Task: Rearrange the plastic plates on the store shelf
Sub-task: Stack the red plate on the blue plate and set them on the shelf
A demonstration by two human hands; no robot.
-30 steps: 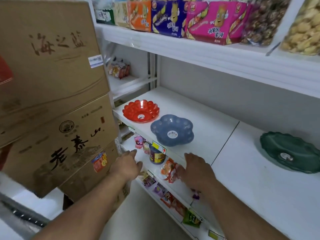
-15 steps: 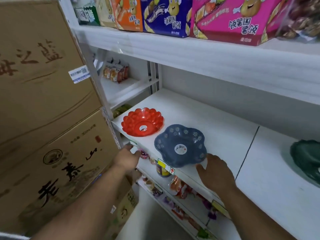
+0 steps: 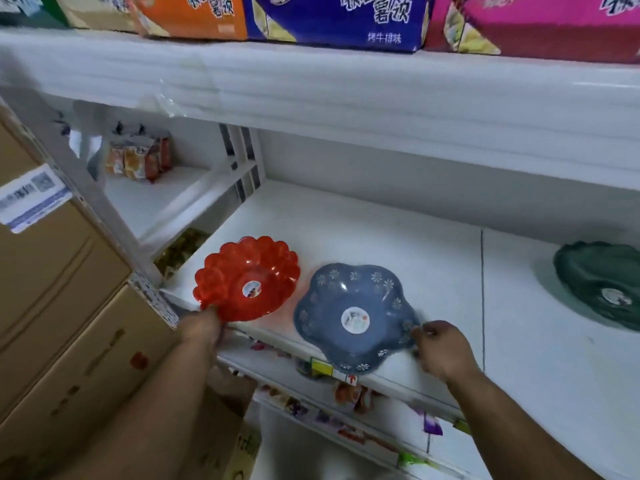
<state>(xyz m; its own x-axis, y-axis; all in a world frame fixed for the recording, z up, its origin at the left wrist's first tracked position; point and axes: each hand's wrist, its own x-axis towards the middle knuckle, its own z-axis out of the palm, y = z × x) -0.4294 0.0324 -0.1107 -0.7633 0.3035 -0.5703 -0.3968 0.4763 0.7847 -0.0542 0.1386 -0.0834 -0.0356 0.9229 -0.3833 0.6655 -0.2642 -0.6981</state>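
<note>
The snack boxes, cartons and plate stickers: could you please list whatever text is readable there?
"烤牛排味": blue snack box, below larger characters cut off by the frame.
Carton label: printed code and lines, too blurred.
Stickers in the red plate, blue plate and green plate: unreadable.

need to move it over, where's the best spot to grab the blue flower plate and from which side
Take the blue plate by its raised scalloped rim at the front-right lobe, coming from the shelf's open front. It sits upright, overhanging the shelf edge, so fingers can slip under there. The right hand already pinches that lobe.
</note>
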